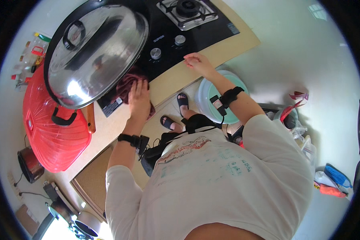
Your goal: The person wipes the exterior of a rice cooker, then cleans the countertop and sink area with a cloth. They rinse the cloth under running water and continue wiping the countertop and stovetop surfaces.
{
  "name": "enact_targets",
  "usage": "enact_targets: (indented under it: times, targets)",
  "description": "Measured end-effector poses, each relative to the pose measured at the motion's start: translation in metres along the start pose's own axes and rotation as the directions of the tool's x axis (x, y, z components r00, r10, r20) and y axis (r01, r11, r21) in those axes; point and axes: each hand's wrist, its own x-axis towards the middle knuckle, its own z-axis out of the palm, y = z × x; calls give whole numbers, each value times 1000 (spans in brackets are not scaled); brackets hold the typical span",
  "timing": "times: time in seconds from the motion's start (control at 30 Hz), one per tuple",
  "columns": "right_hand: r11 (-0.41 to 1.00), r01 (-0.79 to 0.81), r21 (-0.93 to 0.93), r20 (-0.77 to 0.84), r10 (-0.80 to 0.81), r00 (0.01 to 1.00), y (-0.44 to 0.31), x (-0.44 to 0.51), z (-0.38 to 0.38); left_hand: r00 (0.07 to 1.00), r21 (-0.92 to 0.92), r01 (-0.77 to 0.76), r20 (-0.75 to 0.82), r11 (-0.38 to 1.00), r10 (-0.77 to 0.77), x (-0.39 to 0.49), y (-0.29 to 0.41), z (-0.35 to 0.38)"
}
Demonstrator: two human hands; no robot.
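My left hand (139, 97) lies flat on a dark red cloth (129, 84), at the front edge of a black glass gas hob (168, 57). Just beyond it, a large wok with a shiny metal lid (108, 60) covers the hob's left side; part of the cloth is hidden below its rim. My right hand (197, 62) hovers near the hob's front edge, fingers loosely bent, and nothing shows in it. Two control knobs (155, 53) and a bare burner (188, 8) are on the hob beyond the hands.
A red mesh food cover (54, 129) and a wooden handle (91, 118) are left of the wok. Bottles (33, 57) stand by the wall. A light green basin (237, 81) is below my right forearm. Bags and bins (291, 117) stand at the right.
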Motion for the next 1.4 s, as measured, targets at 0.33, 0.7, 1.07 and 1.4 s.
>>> enact_targets:
  times: [0.33, 0.7, 1.07, 1.4]
  targets:
    - [643, 575, -506, 43, -647, 761, -18, -44, 53, 988, -985, -105, -119, 139, -102, 104, 25, -26]
    - [57, 391, -919, 320, -474, 820, -15, 27, 78, 872, -621, 94, -326, 778, -365, -83, -31, -1]
    - [540, 225, -811, -24, -415, 909, -101, 125, 70, 944, -644, 222, -45, 732, -327, -107, -42, -9]
    - [552, 642, -532, -259, -828, 498, -142, 151, 16, 907, -622, 320, -17, 714, -421, -97, -45, -4]
